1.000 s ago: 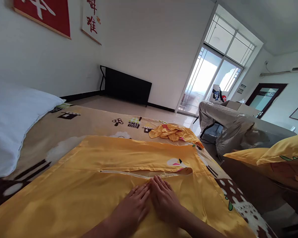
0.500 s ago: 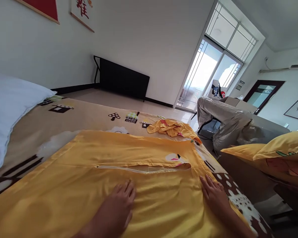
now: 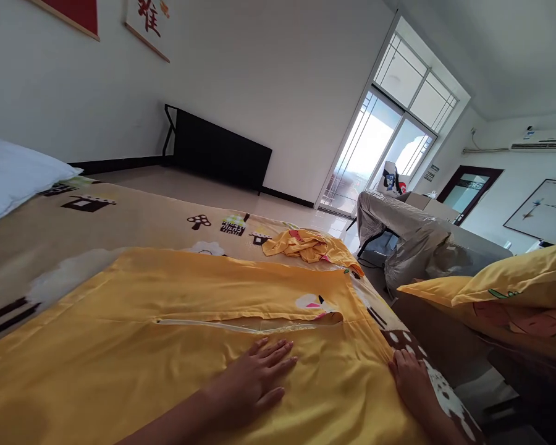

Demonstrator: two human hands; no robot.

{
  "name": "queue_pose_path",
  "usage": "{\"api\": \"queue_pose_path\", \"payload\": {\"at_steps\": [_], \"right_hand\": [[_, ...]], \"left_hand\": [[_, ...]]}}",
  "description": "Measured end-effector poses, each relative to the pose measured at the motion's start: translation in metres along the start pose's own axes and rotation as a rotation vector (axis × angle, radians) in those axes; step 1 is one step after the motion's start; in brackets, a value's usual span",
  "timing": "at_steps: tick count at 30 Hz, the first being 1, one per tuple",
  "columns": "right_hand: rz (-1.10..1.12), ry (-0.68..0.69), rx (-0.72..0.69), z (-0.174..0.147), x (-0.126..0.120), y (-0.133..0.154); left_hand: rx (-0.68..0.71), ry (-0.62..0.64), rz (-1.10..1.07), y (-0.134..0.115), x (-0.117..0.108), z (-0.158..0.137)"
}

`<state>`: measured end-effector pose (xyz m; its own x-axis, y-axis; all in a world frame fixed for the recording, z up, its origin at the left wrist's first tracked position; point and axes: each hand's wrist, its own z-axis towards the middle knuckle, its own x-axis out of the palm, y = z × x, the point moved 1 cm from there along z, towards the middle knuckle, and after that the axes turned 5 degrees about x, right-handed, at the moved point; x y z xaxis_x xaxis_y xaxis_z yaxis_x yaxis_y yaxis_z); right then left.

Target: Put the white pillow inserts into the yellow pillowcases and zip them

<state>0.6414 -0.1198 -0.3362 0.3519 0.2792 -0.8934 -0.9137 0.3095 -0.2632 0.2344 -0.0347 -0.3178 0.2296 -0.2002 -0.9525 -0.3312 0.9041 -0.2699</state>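
A yellow zippered bedding cover [image 3: 176, 364] lies spread over the bed, with small wrinkles near my hands. Its long zipper opening [image 3: 259, 326] gapes slightly, and pale fabric edging shows inside. My left hand [image 3: 257, 380] rests flat on the cover just below the opening, fingers apart. At the cover's right edge, my right hand [image 3: 412, 380] has its fingers curled in on the fabric. A white rabbit-like print [image 3: 314, 301] shows by the right end of the opening.
A patterned beige blanket [image 3: 148, 216] covers the bed under the cloth. Crumpled yellow cloth [image 3: 312, 246] lies beyond it. A white pillow [image 3: 13, 179] is at left, and a yellow pillow [image 3: 519, 290] at right. Past the bed's right side stands plastic-wrapped furniture [image 3: 412, 235].
My left hand has slid right and its fingers have spread. My right hand has shifted slightly down along the edge, its fingers now curled. The view has turned a little to the right.
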Motion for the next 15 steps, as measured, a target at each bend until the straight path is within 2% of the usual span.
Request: {"api": "queue_pose_path", "payload": {"at_steps": [4,6,8,12,15], "right_hand": [[-0.091,-0.058,-0.031,0.004,-0.018,0.006],[-0.107,-0.107,-0.029,0.007,-0.032,0.020],[-0.021,-0.115,-0.076,0.010,-0.045,0.044],[0.271,0.016,-0.298,0.007,-0.054,0.101],[0.286,0.089,-0.369,0.001,-0.040,0.118]], "left_hand": [[-0.011,-0.023,0.087,-0.005,-0.005,0.000],[-0.049,-0.050,0.165,-0.015,-0.004,0.013],[-0.050,-0.073,0.215,-0.025,0.002,0.032],[0.089,-0.141,0.183,-0.032,0.015,0.060],[0.110,-0.120,0.088,-0.022,0.019,0.059]]}}
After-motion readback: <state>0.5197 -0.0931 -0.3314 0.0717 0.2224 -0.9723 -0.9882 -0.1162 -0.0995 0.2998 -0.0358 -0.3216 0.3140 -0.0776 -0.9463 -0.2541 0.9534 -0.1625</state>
